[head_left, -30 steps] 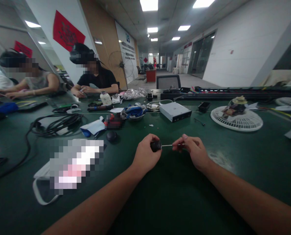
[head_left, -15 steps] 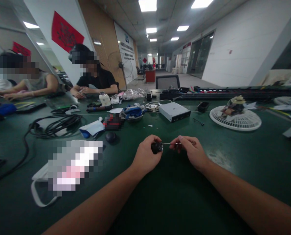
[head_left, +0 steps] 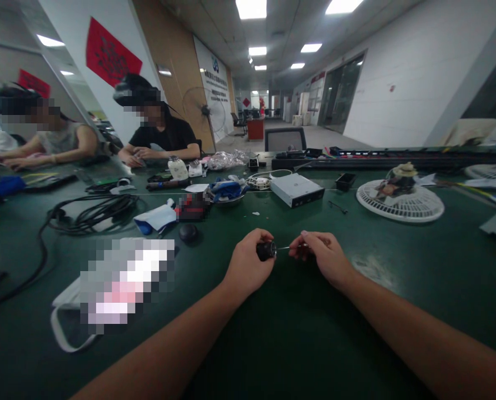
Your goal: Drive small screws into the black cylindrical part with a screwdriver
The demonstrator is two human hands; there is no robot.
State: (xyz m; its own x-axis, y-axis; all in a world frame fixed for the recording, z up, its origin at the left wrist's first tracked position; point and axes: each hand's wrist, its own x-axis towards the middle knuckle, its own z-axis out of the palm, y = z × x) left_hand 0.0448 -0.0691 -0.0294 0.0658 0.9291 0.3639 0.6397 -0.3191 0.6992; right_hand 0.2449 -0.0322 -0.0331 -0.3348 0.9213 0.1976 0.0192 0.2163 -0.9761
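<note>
My left hand (head_left: 248, 264) is closed round a short black cylinder (head_left: 266, 251) whose open-looking end faces right; its exact kind I cannot make out. In my right hand (head_left: 325, 255) I pinch a screwdriver (head_left: 284, 248) by its handle, which my fingers mostly hide. Its thin metal shaft points left at the end of the cylinder. Whether the tip touches inside the cylinder cannot be seen. Both hands are held over the green table (head_left: 314, 344).
Ahead lie a silver disc drive (head_left: 296, 188), a white fan grille (head_left: 400, 203), a bowl with blue cloth (head_left: 226, 191) and a mouse (head_left: 189, 233). At left are coiled black cables (head_left: 93, 214) and a blurred-out device (head_left: 126, 283). Two people sit across at left.
The screwdriver shaft now slopes down slightly toward the cylinder, where it was nearly level. The cylinder has turned a little. Both hands keep almost the same place.
</note>
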